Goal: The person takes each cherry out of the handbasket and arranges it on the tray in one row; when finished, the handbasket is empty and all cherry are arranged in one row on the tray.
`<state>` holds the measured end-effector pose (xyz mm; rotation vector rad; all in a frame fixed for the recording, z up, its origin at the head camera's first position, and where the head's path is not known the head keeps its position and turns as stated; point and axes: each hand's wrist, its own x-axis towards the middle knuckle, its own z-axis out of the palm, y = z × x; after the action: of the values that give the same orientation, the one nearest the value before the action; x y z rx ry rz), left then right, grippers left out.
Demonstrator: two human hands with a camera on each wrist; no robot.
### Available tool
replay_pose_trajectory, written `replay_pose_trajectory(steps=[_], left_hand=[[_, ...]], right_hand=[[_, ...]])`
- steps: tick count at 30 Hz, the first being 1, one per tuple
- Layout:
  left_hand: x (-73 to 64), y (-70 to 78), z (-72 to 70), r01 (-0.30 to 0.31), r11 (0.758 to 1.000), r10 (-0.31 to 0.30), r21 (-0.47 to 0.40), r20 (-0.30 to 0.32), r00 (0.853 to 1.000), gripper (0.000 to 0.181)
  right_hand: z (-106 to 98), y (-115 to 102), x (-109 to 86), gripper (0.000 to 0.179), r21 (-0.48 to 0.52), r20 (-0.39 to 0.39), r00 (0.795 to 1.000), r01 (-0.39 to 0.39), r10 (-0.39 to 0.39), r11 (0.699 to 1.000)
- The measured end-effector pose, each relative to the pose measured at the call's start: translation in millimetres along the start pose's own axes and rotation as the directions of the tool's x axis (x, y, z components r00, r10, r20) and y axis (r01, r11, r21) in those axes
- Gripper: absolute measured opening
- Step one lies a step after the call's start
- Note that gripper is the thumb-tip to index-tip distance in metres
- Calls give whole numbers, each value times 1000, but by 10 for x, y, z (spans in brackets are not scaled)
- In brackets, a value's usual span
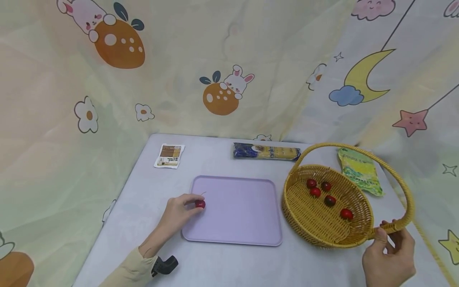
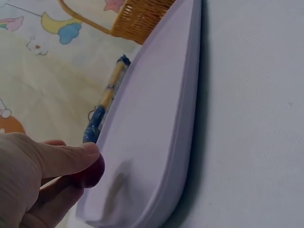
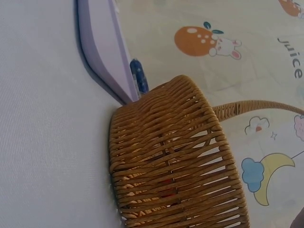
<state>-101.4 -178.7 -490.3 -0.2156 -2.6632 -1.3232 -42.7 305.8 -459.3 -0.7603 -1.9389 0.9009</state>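
Between thumb and fingertips, my left hand (image 1: 178, 211) pinches a dark red cherry (image 1: 200, 203) with a thin stem. It is over the left part of a lilac tray (image 1: 238, 213); the left wrist view also has the cherry (image 2: 92, 173) close over the tray's corner. On the right, a woven wicker basket (image 1: 299, 228) contains several red cherries (image 1: 315, 192). My right hand (image 1: 389, 257) grips the arched basket handle (image 1: 408, 191) low at its near end, beside the rim. In the right wrist view the wicker wall (image 3: 175, 156) hides most of the contents.
A small brown-and-white packet (image 1: 169, 156) lies at the table's back left. Behind the tray is a long blue-and-yellow package (image 1: 267, 152). A green-yellow bag (image 1: 360, 170) lies behind the basket. Patterned cloth (image 1: 172, 79) hangs around the white table (image 1: 229, 265).
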Motion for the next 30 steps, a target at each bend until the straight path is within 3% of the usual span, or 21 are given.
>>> replay_pose_trajectory(steps=[8,16,19,22,26,30], left_hand=[[-34,-80,12,28,999,-27,39,-11,1000,36],[-40,-115,-8,-17,992,17,125,-1,1000,43],[-42,-127,-22,-65,986,64,153,7,998,47],[-27,-128,-38,-153,976,155,157,-5,988,47],[26,-21,-48,-225,966,228,127,-9,974,42],[117,225,11,-194,981,192,26,57,980,40]], right_hand=[[-2,-14,-8,36,16,-2,1000,9,-9,1000],[-3,33,5,39,7,-1,1000,10,-10,1000],[6,43,14,38,-3,2,1000,15,-15,1000],[11,48,26,37,-18,8,1000,23,-23,1000],[0,62,23,39,-5,-1,999,41,-41,999],[-22,76,3,42,2,-11,999,38,-38,999]])
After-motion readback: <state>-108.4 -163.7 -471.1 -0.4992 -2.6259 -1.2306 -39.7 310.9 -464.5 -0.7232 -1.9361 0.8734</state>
